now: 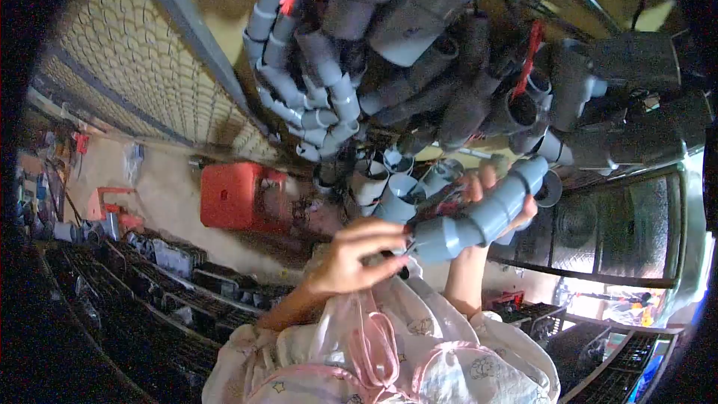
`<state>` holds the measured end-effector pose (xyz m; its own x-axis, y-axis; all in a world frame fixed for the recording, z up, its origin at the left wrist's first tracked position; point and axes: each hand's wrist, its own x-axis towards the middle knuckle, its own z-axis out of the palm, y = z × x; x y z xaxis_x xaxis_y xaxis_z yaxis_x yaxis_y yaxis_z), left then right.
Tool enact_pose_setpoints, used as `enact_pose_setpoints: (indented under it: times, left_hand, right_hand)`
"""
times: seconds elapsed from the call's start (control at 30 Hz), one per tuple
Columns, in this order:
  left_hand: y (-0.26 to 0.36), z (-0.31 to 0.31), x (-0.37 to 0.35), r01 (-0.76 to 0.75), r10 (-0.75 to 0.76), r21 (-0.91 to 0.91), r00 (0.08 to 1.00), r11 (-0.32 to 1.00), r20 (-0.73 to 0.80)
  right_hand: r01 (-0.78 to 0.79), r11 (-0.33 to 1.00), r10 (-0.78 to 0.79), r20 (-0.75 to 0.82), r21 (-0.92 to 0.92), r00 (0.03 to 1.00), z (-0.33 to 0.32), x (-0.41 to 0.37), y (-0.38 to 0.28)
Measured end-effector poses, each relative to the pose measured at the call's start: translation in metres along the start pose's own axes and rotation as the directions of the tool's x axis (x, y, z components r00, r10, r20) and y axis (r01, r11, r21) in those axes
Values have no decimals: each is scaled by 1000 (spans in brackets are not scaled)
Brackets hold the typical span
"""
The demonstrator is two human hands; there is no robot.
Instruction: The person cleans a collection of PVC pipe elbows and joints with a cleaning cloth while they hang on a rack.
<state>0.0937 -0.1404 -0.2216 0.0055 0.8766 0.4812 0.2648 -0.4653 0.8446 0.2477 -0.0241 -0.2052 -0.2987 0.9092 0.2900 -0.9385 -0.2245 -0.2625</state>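
Note:
A curved chain of grey plastic pipe elbows [490, 217], fitted end to end, slants across in front of my body. My right hand [528, 211] wraps around its upper part from behind, with some fingers hidden by the pipe. At the lower left end, my left hand [363, 254] has its thumb and fingertips pinched at the rim of the last elbow. Something small and dark shows at those fingertips, but I cannot make it out. Just behind the chain, more grey pipe fittings [400, 196] stand with their round openings upward.
Bundles of grey elbows [321, 116] hang above, some tied with red string [532, 56]. A red plastic stool [232, 196] stands to the left. Dark crates [179, 307] line the lower left, a mesh panel [149, 52] the upper left. A glass-fronted cabinet [621, 232] is at right.

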Motion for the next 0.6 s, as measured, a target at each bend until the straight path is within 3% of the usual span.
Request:
enact_pose_setpoints:
  times: [0.1,0.13,0.2,0.3,0.37,0.47,0.5,0.57,0.6]
  left_hand:
    - [-28,0,-9,221,-223,-50,975,974,-18]
    - [-36,7,-19,421,-415,-230,907,877,76]
    - [-52,21,-30,472,-406,-371,880,800,244]
    - [-49,33,-26,558,-350,-402,803,726,482]
    - [-38,37,-19,622,-349,-522,773,584,530]
    - [-31,38,-13,635,-362,-439,748,636,557]
    - [-28,40,-12,628,-361,-496,765,599,534]
    - [-21,49,-9,604,-362,-603,796,521,485]
    - [-19,64,-10,473,-351,-686,879,553,323]
  right_hand:
    - [-14,1000,14,-5,26,1000,-18,-4,-11]
    - [-29,999,29,-5,15,1000,-27,-5,-15]
    - [-33,999,33,-12,37,999,-32,-5,-17]
    - [-89,996,89,9,32,996,-43,-7,-19]
    - [-145,989,144,31,29,989,-44,-8,-21]
    - [-163,982,158,63,97,985,-31,-5,-23]
    - [-183,965,155,152,186,976,-22,0,-19]
    - [-195,968,179,114,155,977,-27,-1,-24]
    - [-228,963,209,133,143,969,-28,-1,-24]
